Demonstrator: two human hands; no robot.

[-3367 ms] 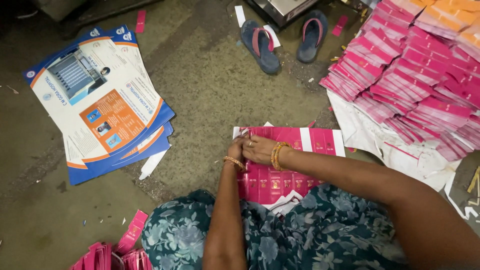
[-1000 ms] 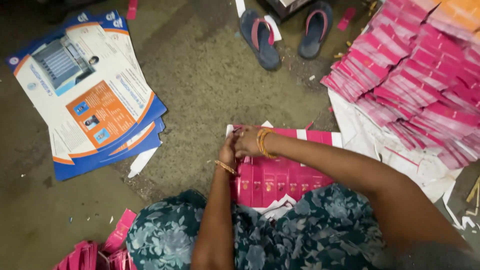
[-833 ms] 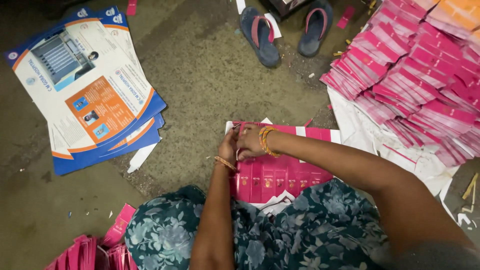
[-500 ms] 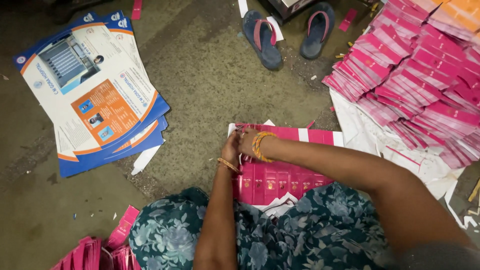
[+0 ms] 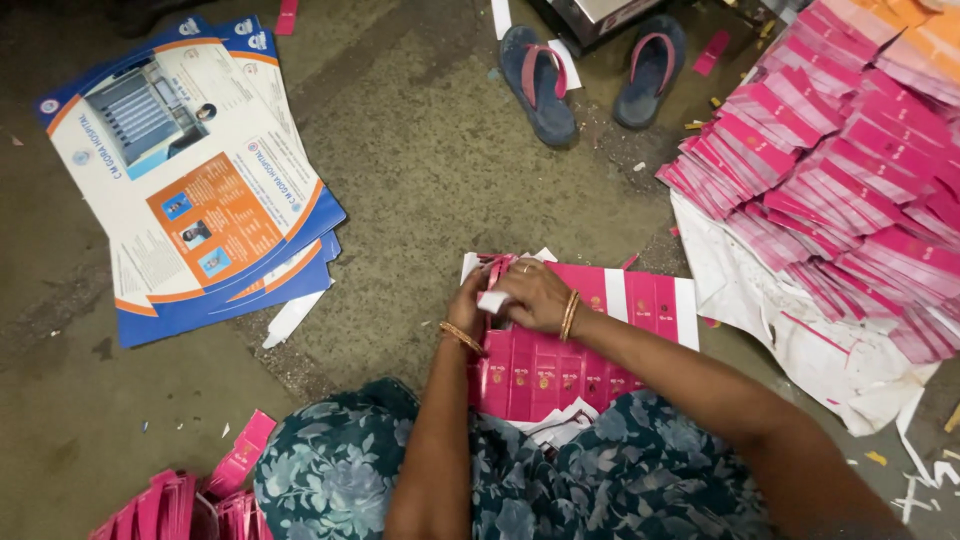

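Seated on a rough grey floor, a person in a dark floral-print garment works both hands at the top left corner of a pink printed card sheet that lies flat just ahead of the knees. Right hand, a gold bangle at its wrist, lies curled over the corner with its fingers bent down on a small white paper flap; the flap is pressed under the fingers, though how tightly it is pinched cannot be told from above. Left hand, also bangled, is closed against the sheet's left edge, touching the right hand, its fingertips hidden beneath it, so what it has hold of cannot be made out. The sheet, pink with white strips along its far and right edges, reaches back under the forearms to the lap, where white paper scraps lie against the cloth. To the far left, well apart from the hands, a fanned stack of blue, white and orange printed posters lies on the floor. At the right, rows of folded pink cartons are heaped on a creased white sheet. A pair of blue sandals with pink straps sits at the top of the view, and more folded pink pieces lie at the lower left beside the person's knee.
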